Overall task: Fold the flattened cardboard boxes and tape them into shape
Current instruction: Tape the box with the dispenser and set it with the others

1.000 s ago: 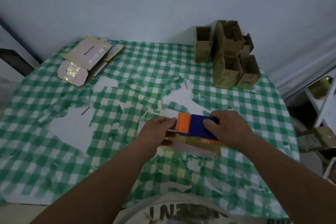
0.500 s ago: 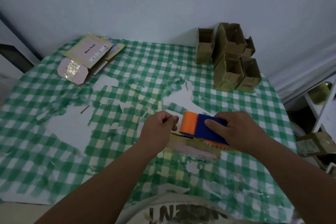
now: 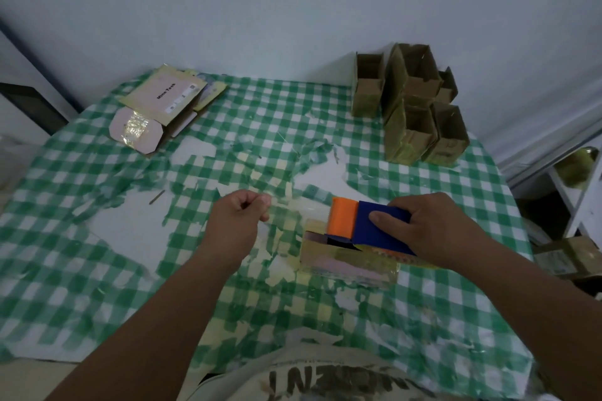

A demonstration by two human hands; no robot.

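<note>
A blue and orange tape dispenser (image 3: 365, 225) sits on top of a small folded cardboard box (image 3: 345, 262) near the middle of the table. My right hand (image 3: 433, 228) grips the dispenser from the right side. My left hand (image 3: 237, 218) is to the left of the box with fingers curled, pinching the end of a clear tape strip (image 3: 293, 205) that stretches from the dispenser. Flattened boxes (image 3: 163, 104) lie stacked at the far left corner. Several folded brown boxes (image 3: 413, 107) are piled at the far right against the wall.
The table (image 3: 97, 238) wears a torn green and white checked cloth with white patches and tape scraps. A wall runs along the far edge. White shelving (image 3: 573, 185) and a cardboard box (image 3: 566, 254) stand off the right edge.
My left hand has pulled away to the left from the dispenser, drawing out a length of clear tape. My right hand and the dispenser stayed on the box.
</note>
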